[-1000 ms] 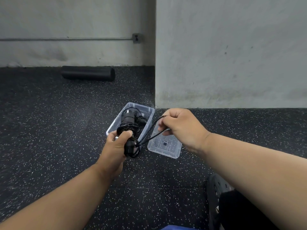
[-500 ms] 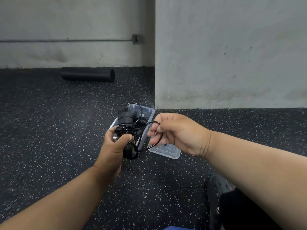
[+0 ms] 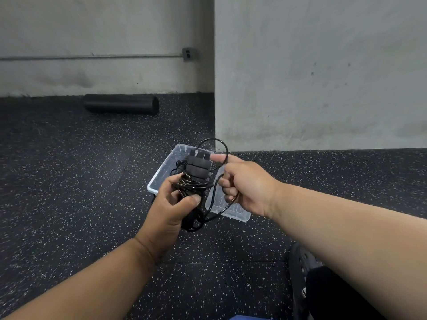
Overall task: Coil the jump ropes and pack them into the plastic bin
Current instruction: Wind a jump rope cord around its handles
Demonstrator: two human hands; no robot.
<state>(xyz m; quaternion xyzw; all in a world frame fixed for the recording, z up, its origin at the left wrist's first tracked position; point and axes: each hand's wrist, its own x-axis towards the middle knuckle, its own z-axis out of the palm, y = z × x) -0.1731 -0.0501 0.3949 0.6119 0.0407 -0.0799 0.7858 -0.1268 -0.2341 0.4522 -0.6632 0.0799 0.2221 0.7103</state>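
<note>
My left hand (image 3: pixel 172 207) grips a black jump rope (image 3: pixel 196 172) by its two foam handles, with the cord wound tightly around them. My right hand (image 3: pixel 245 185) holds the loose end of the cord, which arcs in a loop over the tops of the handles and hangs down below my fingers. Behind the bundle the clear plastic bin (image 3: pixel 161 175) sits on the floor; another black rope end shows inside it, mostly hidden by the bundle.
The clear bin lid (image 3: pixel 233 212) lies flat on the speckled rubber floor just right of the bin. A black foam roller (image 3: pixel 121 106) lies by the back wall. A concrete pillar (image 3: pixel 318 72) stands behind the bin. A dark shoe (image 3: pixel 302 264) shows at bottom right.
My right hand has carried the loose cord up and over the handle tops, forming a loop. The bundle in my left hand has risen slightly toward me.
</note>
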